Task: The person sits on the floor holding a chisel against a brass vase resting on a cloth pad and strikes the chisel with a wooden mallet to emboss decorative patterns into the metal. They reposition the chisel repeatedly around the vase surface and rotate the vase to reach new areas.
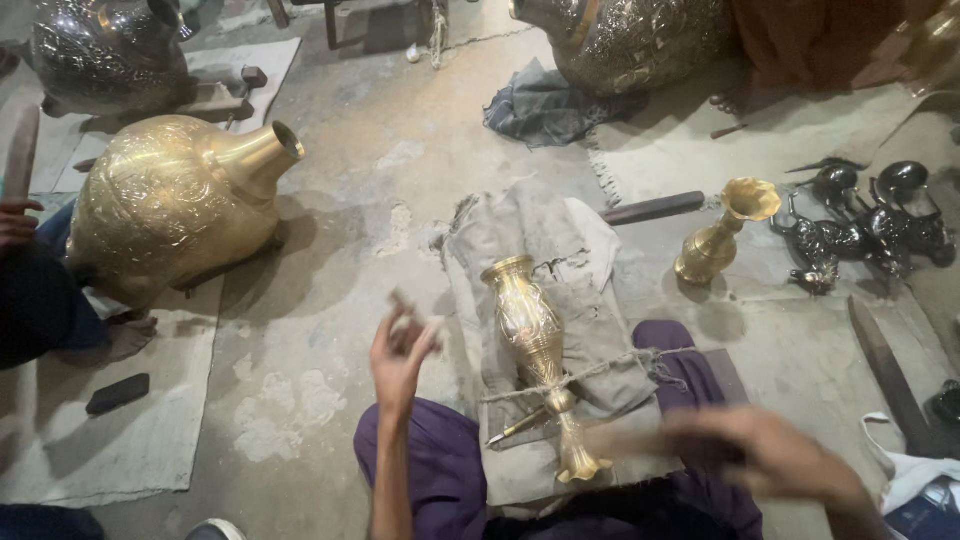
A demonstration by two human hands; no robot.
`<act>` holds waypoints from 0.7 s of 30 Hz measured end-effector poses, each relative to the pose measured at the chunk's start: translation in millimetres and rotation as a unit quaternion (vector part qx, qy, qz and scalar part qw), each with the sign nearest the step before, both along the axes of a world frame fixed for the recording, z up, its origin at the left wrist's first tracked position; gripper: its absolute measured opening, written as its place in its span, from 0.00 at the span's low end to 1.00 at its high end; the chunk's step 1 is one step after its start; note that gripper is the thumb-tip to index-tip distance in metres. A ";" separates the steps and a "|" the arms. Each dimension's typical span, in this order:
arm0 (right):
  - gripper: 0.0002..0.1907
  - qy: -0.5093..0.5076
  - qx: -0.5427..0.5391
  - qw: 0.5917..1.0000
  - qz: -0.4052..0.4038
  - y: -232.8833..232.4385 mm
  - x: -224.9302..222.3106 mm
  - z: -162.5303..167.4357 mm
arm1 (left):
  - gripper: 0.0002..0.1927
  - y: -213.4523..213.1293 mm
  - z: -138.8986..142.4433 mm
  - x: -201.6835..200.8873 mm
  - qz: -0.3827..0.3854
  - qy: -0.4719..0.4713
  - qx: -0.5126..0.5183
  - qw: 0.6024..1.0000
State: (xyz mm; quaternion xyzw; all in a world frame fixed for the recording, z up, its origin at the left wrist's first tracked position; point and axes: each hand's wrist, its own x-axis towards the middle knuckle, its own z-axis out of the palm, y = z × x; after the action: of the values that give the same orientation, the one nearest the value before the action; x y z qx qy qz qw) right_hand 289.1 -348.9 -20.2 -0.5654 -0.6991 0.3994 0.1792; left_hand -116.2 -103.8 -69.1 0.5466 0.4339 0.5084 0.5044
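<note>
A slim engraved brass vase lies on a padded grey cloth across my lap, tied down by a cord, mouth pointing away from me. My left hand is raised to the left of the vase, fingers pinched on a small pale object that is blurred. My right hand sweeps in blurred near the vase's foot at lower right; whether it holds anything is unclear. A thin metal tool rests on the cloth by the vase stem.
A second brass vase stands upright to the right, beside dark metal ornaments. A large brass pot lies at left next to another person's hand and foot. A phone lies on a mat; a long flat bar at right.
</note>
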 end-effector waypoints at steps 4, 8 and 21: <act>0.35 0.061 -0.174 0.980 0.069 -41.9 -19.0 -36.6 | 0.25 -66.1 -50.8 -43.3 0.159 0.118 -0.080 0.977; 0.32 -0.106 -0.200 0.972 0.058 -59.1 -35.4 -76.3 | 0.22 -111.6 -68.1 -70.1 0.203 0.228 -0.134 0.943; 0.17 -0.160 -0.077 0.981 -0.072 -17.2 -52.8 -42.0 | 0.17 -122.3 -35.0 -29.5 0.131 0.045 -0.074 0.988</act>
State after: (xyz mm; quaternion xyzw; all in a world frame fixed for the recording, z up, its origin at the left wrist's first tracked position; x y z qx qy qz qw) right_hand 236.3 -366.1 -62.2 -0.6828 -0.6433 0.3429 0.0490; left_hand -145.8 -226.1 -104.1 0.4685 0.5600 0.5117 0.4528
